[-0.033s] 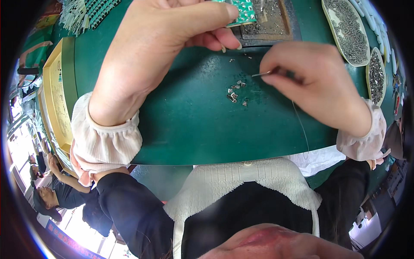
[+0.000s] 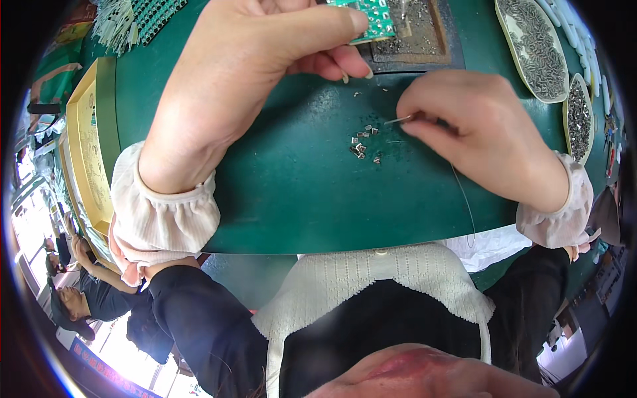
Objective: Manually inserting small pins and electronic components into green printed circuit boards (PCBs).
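My left hand (image 2: 245,73) is closed at the upper edge, its thumb pressed on a green circuit board (image 2: 378,21) with several solder spots. Part of the board and some of the fingers are cut off by the picture's edge. To the right, my right hand (image 2: 474,126) pinches a thin solder wire (image 2: 398,120); its short end points left and the rest trails down past the table's near edge. Just left of that wire end lies a small cluster of shiny metal pieces (image 2: 360,144) on the green table (image 2: 298,192).
Behind the board sits a dark-rimmed brown tray (image 2: 431,33) with metal bits. Two pale dishes of small metal parts (image 2: 531,40) stand at the right. A yellow box (image 2: 99,146) is at the left, near white strips (image 2: 114,26). A person (image 2: 93,298) sits at the lower left.
My right hand has shifted very slightly, with the wire end a little lower and closer to the metal pieces. My left hand and the circuit board stay nearly in place.
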### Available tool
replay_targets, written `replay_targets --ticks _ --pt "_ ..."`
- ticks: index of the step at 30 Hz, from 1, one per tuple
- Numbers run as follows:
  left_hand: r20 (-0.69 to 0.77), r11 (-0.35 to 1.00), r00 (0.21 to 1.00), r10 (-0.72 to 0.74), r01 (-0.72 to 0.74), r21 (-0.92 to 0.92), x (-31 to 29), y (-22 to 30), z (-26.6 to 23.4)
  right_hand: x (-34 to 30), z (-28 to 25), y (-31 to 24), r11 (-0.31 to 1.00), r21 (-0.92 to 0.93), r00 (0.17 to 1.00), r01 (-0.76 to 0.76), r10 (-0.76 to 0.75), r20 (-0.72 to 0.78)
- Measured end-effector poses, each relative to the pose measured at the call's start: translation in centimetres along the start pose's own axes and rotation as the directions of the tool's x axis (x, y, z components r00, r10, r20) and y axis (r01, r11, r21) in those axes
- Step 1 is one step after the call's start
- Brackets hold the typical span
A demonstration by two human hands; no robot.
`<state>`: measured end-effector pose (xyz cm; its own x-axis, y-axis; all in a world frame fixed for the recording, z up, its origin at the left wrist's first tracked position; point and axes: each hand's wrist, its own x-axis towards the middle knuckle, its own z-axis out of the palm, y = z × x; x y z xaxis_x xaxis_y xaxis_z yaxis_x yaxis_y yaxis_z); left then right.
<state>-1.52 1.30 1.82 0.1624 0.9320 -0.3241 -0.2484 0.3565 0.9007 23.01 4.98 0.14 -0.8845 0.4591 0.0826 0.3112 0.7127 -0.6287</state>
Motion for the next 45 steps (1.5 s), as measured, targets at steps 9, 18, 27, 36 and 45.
replay_targets --ticks 9,18,27,36,45 --pt "0.075 0.994 0.994 0.078 -0.072 -0.078 0.0 -0.9 -1.1 0.7 -2.0 -1.4 0.808 0.474 0.919 -0.351 0.395 0.008" --pt "0.079 0.986 0.989 0.127 -0.117 -0.117 -0.2 -0.3 -0.8 1.4 -1.1 -1.0 0.883 0.447 0.943 -0.146 0.260 -0.205" --pt "-0.065 0.992 0.991 0.118 -0.114 0.061 -0.7 1.3 1.6 1.5 -1.2 -1.0 0.904 0.409 0.944 -0.128 0.237 -0.229" --pt "0.026 0.994 0.998 0.057 -0.054 -0.095 -0.6 0.8 -0.2 1.0 -2.1 -1.2 0.940 0.303 0.957 -0.156 0.221 -0.191" --pt "0.075 0.988 0.993 -0.086 0.095 -0.119 -0.2 0.9 0.1 -1.1 0.3 -0.7 0.999 -0.009 0.996 -0.052 0.053 0.077"
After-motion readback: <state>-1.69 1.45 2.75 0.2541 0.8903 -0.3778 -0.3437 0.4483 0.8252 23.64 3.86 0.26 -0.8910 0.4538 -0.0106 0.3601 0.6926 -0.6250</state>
